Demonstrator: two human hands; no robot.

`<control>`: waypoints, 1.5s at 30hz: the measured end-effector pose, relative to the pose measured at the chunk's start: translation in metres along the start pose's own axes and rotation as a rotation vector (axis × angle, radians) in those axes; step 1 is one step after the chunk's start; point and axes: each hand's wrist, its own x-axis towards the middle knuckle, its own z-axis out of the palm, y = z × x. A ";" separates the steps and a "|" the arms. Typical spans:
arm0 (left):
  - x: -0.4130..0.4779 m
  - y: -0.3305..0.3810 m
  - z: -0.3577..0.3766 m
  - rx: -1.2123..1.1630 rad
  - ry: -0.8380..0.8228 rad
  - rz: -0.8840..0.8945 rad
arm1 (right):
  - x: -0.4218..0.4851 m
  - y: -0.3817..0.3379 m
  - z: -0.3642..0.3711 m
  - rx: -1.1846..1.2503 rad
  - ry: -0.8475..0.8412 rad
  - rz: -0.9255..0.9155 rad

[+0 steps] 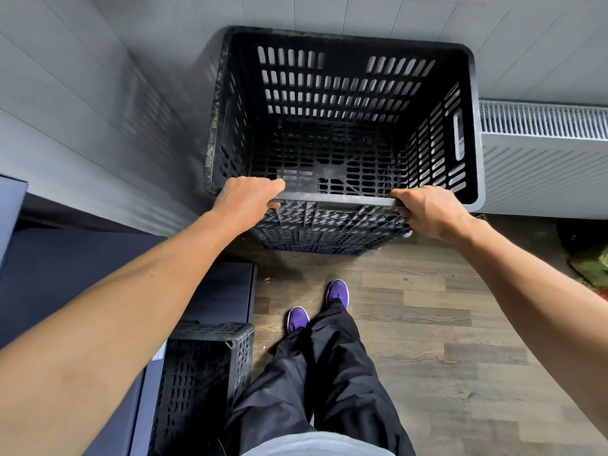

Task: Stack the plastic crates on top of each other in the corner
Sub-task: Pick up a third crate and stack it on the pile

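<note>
Left hand (246,200) and right hand (427,209) grip the near rim of the black slotted plastic crate (329,93). It sits mouth up, long axis along the back wall (362,11), in the corner atop another black crate (329,240); left rim scuffed.

Black slotted crate (339,126); purple shoes (337,292); black trousers (329,373); grey-brown wood-grain floor (444,324); white ribbed radiator (543,121).

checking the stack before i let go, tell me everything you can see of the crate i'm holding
The black plastic crate is open-topped, upright and empty, with slotted walls, a grid floor, a handle cut-out in its right wall and a scuffed left rim. It sits in the corner between grey walls, beside a white radiator. The left hand and right hand grip its near rim.
</note>
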 end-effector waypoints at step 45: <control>0.006 -0.002 -0.021 -0.072 -0.207 -0.008 | 0.016 -0.029 -0.009 0.017 -0.032 0.048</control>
